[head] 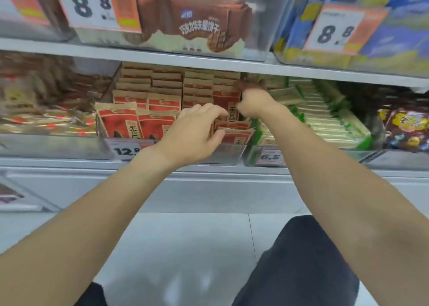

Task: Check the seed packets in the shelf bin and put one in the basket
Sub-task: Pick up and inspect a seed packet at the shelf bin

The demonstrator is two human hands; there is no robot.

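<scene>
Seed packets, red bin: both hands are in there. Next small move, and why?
Probably draw one packet up and out with the right hand, which looks curled on an upright red packet. The left hand rests open-fingered on the front packets, steadying the row. No basket is in view.

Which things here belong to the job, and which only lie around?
Job: red-and-tan paper seed packets; clear plastic shelf bin; left hand; right hand.
Around: brown biscuit packs; green-and-white packets; white price tags.

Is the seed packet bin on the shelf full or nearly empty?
Well stocked. The clear bin holds several rows of red-and-tan seed packets standing upright from front to back; the left hand and right hand reach into its right-hand rows.
</scene>
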